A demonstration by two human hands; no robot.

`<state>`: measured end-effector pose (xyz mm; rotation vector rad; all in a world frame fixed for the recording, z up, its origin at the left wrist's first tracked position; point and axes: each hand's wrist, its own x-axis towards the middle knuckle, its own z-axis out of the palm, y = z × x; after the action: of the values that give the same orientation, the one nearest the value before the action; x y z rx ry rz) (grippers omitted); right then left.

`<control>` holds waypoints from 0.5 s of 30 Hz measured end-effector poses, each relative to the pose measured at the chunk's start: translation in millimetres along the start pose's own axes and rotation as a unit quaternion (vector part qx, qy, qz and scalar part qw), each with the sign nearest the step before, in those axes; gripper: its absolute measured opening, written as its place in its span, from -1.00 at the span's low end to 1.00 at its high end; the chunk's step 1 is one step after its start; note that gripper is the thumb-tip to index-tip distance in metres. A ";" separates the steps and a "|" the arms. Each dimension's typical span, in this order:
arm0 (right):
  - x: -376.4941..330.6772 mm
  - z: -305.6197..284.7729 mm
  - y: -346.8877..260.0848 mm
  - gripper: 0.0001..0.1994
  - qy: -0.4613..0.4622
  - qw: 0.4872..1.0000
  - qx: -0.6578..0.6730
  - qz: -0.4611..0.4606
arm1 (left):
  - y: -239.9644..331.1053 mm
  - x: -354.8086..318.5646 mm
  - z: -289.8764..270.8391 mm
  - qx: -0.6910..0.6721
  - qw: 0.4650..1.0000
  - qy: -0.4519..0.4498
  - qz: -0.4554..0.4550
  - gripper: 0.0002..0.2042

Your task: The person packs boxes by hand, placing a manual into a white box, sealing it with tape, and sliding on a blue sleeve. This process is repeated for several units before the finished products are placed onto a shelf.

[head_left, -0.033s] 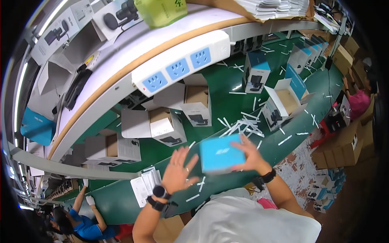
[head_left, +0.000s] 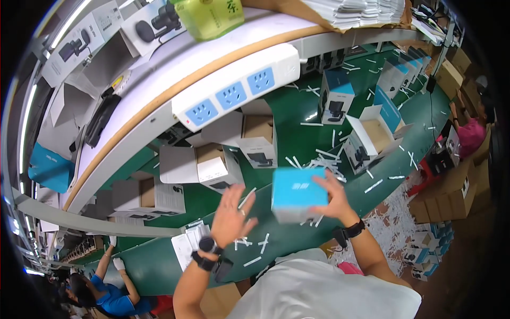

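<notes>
My right hand grips a small closed carton by its right side. The carton has a bright blue top and pale sides and is over the green bench near its front edge. Left of it, my left hand is open, fingers spread and apart from the carton. A thin white strip shows beside its fingertips. Below that wrist lies a stack of white leaflets. Behind the carton is a loose heap of white paper strips.
Open cartons stand left on the green bench; another open carton stands right. A power strip runs along the shelf edge overhead. Co-workers sit at left and right. Paper shreds cover the floor.
The blue-topped carton has moved slightly right and away from me with my right hand. My left hand has shifted a little, still spread. More white strips show beside it on the bench.
</notes>
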<state>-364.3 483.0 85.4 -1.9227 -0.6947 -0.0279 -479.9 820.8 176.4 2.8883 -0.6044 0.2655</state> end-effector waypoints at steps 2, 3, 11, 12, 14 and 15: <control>37.1 -5.5 6.2 -0.07 0.148 0.988 -0.032 0.030 | -23.9 57.9 -5.9 0.031 0.994 0.095 -0.035 -0.26; 60.8 -0.5 13.9 -0.07 0.210 0.972 -0.107 0.021 | -37.9 88.2 -4.4 0.063 0.991 0.109 -0.047 -0.25; 217.3 -16.9 116.3 -0.08 0.228 0.920 -0.300 0.109 | -59.6 173.2 56.0 0.114 0.992 -0.008 -0.057 -0.87; 218.6 -18.8 93.7 -0.09 0.221 0.907 -0.347 0.088 | -51.3 148.0 48.4 0.125 0.991 0.011 -0.044 -0.83; 194.6 -10.5 53.5 -0.16 0.134 0.984 -0.110 -0.032 | -26.8 90.8 35.3 0.123 0.985 0.106 -0.055 -0.74; 175.3 -12.5 36.1 -0.21 0.044 0.996 -0.065 0.035 | -14.7 67.4 35.5 0.066 0.978 0.195 -0.024 -0.73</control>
<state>-197.8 541.5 117.4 -2.0561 -0.5767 -0.1161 -408.3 801.1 154.2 2.8453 -0.4596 0.8695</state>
